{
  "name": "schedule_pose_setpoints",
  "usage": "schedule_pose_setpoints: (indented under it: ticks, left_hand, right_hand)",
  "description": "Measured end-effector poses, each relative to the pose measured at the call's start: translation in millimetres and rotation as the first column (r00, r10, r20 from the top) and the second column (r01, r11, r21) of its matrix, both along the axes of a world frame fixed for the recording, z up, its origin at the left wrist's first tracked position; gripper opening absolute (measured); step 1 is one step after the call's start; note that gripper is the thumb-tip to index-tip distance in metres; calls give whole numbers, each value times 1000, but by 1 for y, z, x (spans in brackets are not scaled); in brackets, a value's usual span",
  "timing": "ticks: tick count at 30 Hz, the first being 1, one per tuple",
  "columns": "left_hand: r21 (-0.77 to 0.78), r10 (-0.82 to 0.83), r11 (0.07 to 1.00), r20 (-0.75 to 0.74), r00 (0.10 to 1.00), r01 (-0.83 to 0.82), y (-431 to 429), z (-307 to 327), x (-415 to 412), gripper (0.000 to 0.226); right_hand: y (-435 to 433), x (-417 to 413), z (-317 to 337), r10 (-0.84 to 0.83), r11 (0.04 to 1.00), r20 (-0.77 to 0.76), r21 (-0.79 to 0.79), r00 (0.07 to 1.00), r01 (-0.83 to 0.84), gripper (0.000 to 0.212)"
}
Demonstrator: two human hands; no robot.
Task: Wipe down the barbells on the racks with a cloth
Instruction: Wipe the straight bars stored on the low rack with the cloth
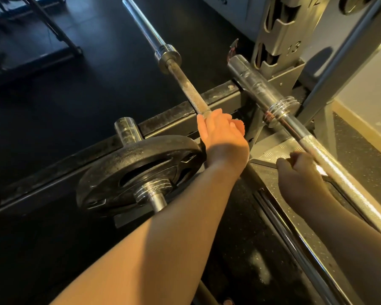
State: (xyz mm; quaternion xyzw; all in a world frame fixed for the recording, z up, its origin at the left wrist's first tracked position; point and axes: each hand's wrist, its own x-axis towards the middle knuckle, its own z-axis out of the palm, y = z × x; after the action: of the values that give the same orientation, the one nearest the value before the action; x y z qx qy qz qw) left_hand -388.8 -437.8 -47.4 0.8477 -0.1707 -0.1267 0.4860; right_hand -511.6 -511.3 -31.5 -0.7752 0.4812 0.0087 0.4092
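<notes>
Low beside the rack, the left hand wraps an orange cloth around the rusty barbell. The right hand sits curled against the chrome barbell; whether it grips, I cannot tell.

Stretches bare left arm forward, left hand knuckles up, fingers curled round the bar. Holds right hand lower and to the right, in shadow, forearm bare, fingers curled into a fist; cannot tell whether gripping anything.
</notes>
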Motion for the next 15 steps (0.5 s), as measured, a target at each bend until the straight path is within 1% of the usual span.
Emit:
schedule_pose_setpoints:
  ticks: [1, 2, 4, 5, 6, 7, 8, 9, 11, 13, 15]
  left_hand:
    - [-4, 4, 1000, 25, 1000, -4, -1, 0, 0, 17]
    - [-20, 22, 1000, 18, 1000, -22, -1, -1, 0, 18]
    - [-31, 50, 998, 13, 999, -50, -4, 1, -1, 23]
    - [1, 73, 997, 42, 996, -73, -4, 2, -3, 29]
    - [30, 117, 992, 107, 987, -121, -3, 2, -5, 33]
    - [45, 120, 990, 176, 977, -130, -2, 1, -8, 35]
    - [32, 89, 995, 162, 983, -96, 2, 2, -13, 35]
    - [18, 41, 999, 59, 997, -42, 7, 4, -21, 35]
    - [43, -45, 998, -62, 997, 47, 16, 0, -30, 34]
    - [80, -72, 994, -102, 992, 80, 20, -4, -29, 36]
    - [79, -89, 993, -47, 995, 92, 15, 0, -17, 38]
  right_hand:
    - [9, -1, 3, 56, 998, -18, 20, 998, -55, 49]
    - [21, -2, 4, 138, 990, -59, 15, 989, -137, 51]
    - [42, -5, 5, 297, 946, -173, -81, 939, -314, 55]
    - [48, -6, 2, 344, 915, -203, -149, 917, -376, 57]
    - [50, -4, 0, 346, 906, -211, -175, 914, -384, 58]
    - [48, -3, -3, 341, 910, -212, -170, 916, -378, 57]
    - [46, -1, -6, 339, 913, -213, -162, 916, -375, 54]
    - [45, 0, -9, 350, 906, -224, -167, 910, -389, 50]
    - [45, -1, -15, 365, 889, -233, -200, 901, -412, 48]
    - [47, -1, -15, 350, 882, -240, -241, 905, -405, 52]
    - [48, 1, -14, 319, 883, -247, -273, 915, -382, 60]
